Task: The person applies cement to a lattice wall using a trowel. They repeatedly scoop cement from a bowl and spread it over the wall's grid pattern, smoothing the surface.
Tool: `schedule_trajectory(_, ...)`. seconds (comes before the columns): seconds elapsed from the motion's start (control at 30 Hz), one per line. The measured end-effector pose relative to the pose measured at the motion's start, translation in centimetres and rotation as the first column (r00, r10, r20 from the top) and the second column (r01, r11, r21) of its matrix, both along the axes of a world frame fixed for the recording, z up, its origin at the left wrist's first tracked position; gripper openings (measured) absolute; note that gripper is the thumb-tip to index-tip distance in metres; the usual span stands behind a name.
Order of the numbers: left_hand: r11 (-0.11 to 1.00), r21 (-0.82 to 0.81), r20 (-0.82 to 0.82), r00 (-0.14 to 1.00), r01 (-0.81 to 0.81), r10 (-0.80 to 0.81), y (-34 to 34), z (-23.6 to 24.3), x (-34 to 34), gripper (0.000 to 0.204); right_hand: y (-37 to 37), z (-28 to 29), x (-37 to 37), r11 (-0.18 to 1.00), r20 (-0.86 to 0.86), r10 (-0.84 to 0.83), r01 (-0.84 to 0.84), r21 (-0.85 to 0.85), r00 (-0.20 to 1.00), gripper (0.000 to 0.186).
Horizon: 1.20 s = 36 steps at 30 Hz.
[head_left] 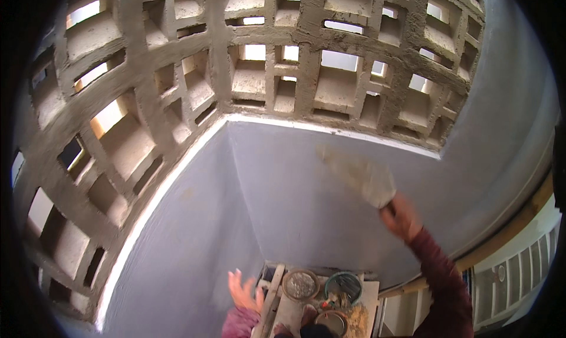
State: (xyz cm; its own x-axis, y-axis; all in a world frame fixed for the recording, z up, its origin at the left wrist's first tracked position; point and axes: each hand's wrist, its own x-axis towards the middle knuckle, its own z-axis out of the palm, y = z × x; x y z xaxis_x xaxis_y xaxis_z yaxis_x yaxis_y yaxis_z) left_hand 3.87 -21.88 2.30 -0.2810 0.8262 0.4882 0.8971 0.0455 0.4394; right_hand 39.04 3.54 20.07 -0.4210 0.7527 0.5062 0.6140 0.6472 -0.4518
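My right hand grips a motion-blurred, mortar-smeared trowel, held up against or just before the grey plastered wall below a white ledge; whether the blade touches it I cannot tell. Above the ledge is a rough cement lattice with openings of different sizes. My left hand is raised low in the view, fingers apart and holding nothing, in front of the left stretch of wall.
My bare feet are on a narrow board platform with a basin of grey mix, a green bucket holding tools and another round container. A timber beam runs beside them. At right, a drop shows a white railing below.
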Motion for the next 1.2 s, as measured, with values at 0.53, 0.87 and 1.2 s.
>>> schedule_trajectory(0.53, 0.657, 0.695, -0.494, 0.471, -0.292, 0.731, -0.8, 4.3, -11.3, 0.049, 7.2, 20.4, -5.0, 0.962, 0.393, 0.043, -0.144, 0.232, 0.919, 0.03)
schedule_trajectory(0.87, 0.638, 0.711, -0.506, 0.416, -0.294, 0.756, 0.7, 4.2, -11.7, 0.048, 9.8, 25.5, -6.3, 0.988, 0.455, 0.05, -0.112, 0.111, 0.889, 0.031)
schedule_trajectory(1.2, 0.597, 0.739, -0.47, 0.396, -0.313, 0.789, 1.9, 3.5, -11.9, 0.038, 9.1, 28.8, -6.2, 0.96, 0.451, -0.107, -0.026, 0.28, 0.886, 0.03)
